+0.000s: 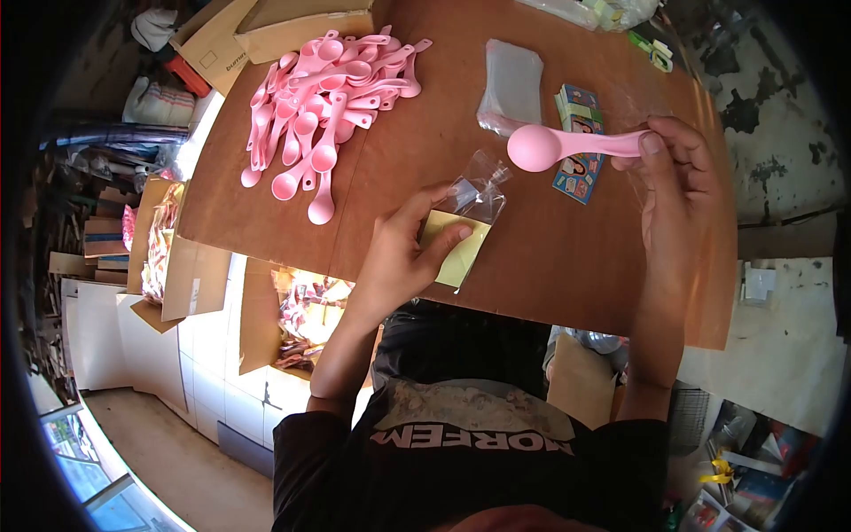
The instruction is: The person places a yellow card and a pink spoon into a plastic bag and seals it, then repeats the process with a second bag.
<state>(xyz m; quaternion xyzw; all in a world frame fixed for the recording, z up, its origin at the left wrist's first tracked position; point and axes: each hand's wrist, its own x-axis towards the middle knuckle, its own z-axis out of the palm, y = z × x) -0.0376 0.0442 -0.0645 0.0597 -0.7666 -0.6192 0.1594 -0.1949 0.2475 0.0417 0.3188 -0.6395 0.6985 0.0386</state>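
My right hand [669, 168] pinches the handle end of a pink spoon [534, 148], its round bowl pointing left over the table. Between the thumb and fingers of my left hand [409, 253] is a clear plastic bag [479, 199] with a yellow card [461, 253] inside. Under and behind the spoon lies a stack of printed cards [576, 182]. Beyond it sits a pile of clear plastic bags [512, 84]. A large heap of pink spoons [332, 102] covers the table's left part.
The brown wooden table [266, 222] has a cardboard box [306, 27] at its far left. Green scissors [656, 53] lie at the far right. Below the left edge stand open cartons [257, 315] with wrapped items.
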